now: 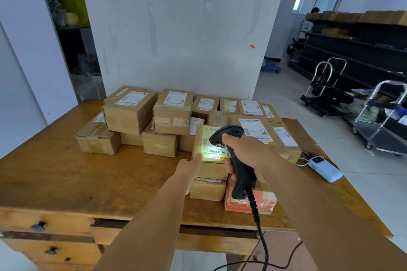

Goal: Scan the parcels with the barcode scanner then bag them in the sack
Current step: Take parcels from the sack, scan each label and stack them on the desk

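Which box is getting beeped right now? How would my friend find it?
Look at the big wooden desk with the pile of brown cardboard parcels. Near its front edge, the black handheld barcode scanner points down at one small brown box stacked on another. It is the only one whose white label glows with bright light.

Brown cardboard parcels with white printed labels [130, 110] sit on an orange-brown wooden desk [55, 174]. A black handheld barcode scanner [236, 160] casts yellow-white light on one label. An orange-red taped carton [248, 202] lies nearby; a white-and-blue power bank [324, 167] rests rightward.
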### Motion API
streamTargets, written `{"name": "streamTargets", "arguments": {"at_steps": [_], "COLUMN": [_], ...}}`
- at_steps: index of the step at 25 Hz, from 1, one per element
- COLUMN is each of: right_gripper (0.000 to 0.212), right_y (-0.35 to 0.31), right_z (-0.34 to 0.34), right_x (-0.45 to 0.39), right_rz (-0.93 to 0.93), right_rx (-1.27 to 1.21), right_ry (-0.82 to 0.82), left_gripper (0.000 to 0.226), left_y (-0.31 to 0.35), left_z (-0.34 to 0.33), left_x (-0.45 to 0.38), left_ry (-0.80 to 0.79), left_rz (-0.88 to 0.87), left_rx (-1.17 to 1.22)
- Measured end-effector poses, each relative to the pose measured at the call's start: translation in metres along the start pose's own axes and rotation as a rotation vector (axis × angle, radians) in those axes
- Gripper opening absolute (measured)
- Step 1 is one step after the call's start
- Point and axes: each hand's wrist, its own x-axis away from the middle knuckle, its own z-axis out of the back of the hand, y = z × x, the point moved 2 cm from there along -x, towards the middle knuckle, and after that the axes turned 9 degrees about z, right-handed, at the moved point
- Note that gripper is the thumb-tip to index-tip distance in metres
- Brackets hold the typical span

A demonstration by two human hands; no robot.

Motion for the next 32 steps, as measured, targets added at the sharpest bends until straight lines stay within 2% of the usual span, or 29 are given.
{"name": "streamTargets", "arguments": {"at_steps": [6, 11, 16, 18, 21, 24, 28, 32], "right_gripper": [0.036, 0.039, 0.031, 0.026, 0.021, 0.019, 0.012, 0.010], "right_y": [0.004, 0.009, 0.007, 0.015, 0.040, 0.063, 0.072, 0.059], "right_z": [0.004, 0.005, 0.006, 0.003, -0.006, -0.019, -0.039, -0.068], "right_x": [0.016, 0.030, 0.035, 0.029, 0.007, -0.014, -0.024, -0.020], "right_rz": [-0.031, -0.019, 0.008, 0.058, 0.118, 0.122, 0.227, 0.336], "right_rx": [-0.033, -0.064, -0.109, -0.123, 0.027, 0.142, 0.188, 0.206], "right_ry": [0.031, 0.034, 0.040, 0.082, 0.207, 0.277, 0.292, 0.191], "left_gripper": [0.060, 0.060, 0.058, 0.055, 0.051, 0.047, 0.043, 0.029], "left_y": [-0.004, -0.008, -0.011, -0.013, -0.014, -0.016, -0.023, -0.031], "left_z": [-0.007, -0.008, -0.004, -0.002, 0.003, 0.009, 0.021, 0.062], "left_x": [0.004, 0.007, 0.013, 0.014, 0.015, 0.009, 0.012, 0.028], "left_ry": [0.034, 0.039, 0.024, 0.002, -0.031, -0.064, -0.096, -0.069], "left_rz": [-0.075, -0.110, -0.128, -0.159, -0.187, -0.183, -0.194, -0.180], "left_rx": [-0.144, -0.195, -0.217, -0.225, -0.218, -0.188, -0.031, 0.196]}}
